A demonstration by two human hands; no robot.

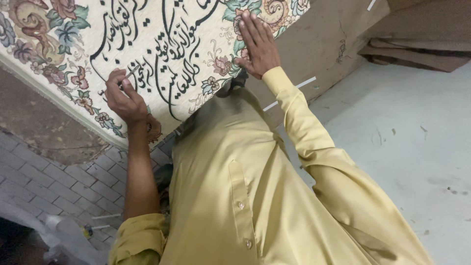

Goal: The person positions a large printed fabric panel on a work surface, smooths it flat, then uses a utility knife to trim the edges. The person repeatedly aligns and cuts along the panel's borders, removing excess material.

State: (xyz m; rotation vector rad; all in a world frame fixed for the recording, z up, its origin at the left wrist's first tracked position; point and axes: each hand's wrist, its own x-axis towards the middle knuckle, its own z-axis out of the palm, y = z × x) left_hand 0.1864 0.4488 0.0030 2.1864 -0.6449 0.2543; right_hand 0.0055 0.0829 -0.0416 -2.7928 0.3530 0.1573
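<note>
Where panel (162, 54) leaves frame, edges unseen.

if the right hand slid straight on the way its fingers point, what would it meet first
The right hand lies flat on the woven calligraphy panel, fingers pointing toward the flowered border. It would likely first cross the border's floral scrollwork, then pass out of the picture; nothing else shows in that line.

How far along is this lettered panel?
Done: the panel's black script and floral border look filled in. In hand: left hand pinches a thin tool on the script; right hand presses flat on the border. Left: no bare patches visible in frame.
</note>
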